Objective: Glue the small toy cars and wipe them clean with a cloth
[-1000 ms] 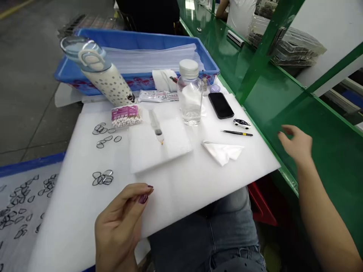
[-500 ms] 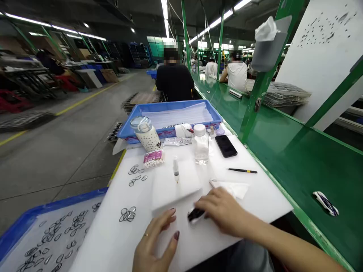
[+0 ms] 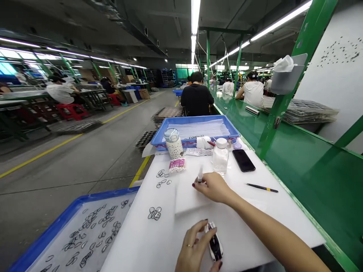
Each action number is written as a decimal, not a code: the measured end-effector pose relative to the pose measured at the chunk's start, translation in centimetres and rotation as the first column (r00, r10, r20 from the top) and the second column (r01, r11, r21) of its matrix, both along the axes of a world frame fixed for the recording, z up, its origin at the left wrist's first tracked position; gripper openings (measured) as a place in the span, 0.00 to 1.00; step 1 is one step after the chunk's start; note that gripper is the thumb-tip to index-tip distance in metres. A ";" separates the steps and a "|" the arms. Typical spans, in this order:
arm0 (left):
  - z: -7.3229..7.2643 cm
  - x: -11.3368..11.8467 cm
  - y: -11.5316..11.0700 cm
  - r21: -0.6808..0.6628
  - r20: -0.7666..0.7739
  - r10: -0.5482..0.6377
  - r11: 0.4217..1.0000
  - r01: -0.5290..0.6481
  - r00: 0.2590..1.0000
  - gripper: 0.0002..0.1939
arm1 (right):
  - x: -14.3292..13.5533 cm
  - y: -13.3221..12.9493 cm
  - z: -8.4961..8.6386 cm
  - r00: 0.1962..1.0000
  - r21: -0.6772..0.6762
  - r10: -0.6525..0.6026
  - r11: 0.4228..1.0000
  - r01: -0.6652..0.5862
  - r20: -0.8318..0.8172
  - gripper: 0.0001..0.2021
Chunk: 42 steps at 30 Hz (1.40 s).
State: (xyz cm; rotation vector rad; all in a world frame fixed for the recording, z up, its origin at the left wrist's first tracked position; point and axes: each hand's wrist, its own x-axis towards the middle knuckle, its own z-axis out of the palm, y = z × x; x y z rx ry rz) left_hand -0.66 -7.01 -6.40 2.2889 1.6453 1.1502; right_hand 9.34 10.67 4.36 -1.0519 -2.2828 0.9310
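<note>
My left hand (image 3: 195,245) has its fingers around a small black-and-white toy car (image 3: 215,245) near the front of the white table. Farther forward, my right hand (image 3: 212,187) pinches a small clear syringe (image 3: 200,174) above a white foam pad (image 3: 185,198). The syringe's lower end is hidden behind the fingers. Just beyond that hand stands a clear bottle (image 3: 220,156) with a white cap. Black oval rings (image 3: 154,213) lie in small groups left of the pad.
Black tweezers (image 3: 262,187) and a phone (image 3: 244,160) lie at the right. A tumbler (image 3: 174,145), a bag of cotton swabs (image 3: 177,166) and a blue tray (image 3: 159,138) are at the back. Another blue tray (image 3: 79,200) with many rings is lower left. A green conveyor (image 3: 306,181) runs alongside.
My right hand has left the car and moved forward onto the syringe, which stood on the pad. My left hand, open and empty before, now holds the car. The view has shifted left.
</note>
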 end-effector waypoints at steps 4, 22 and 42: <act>1.2 -0.5 1.3 -0.072 -0.005 -0.044 0.996 0.044 0.999 0.32 | 0.0 0.6 0.1 1.000 -0.044 0.013 0.999 -0.014 -0.025 0.16; 4.0 2.1 0.9 -0.180 0.286 0.173 0.976 -0.124 0.943 0.19 | 6.5 -9.4 -3.7 0.762 -0.421 -0.277 0.907 0.007 -0.585 0.21; 3.3 1.4 0.3 -0.194 0.220 0.168 0.973 -0.126 0.961 0.17 | 6.7 -11.5 -2.7 0.792 -0.169 -0.094 0.986 -0.011 -0.603 0.24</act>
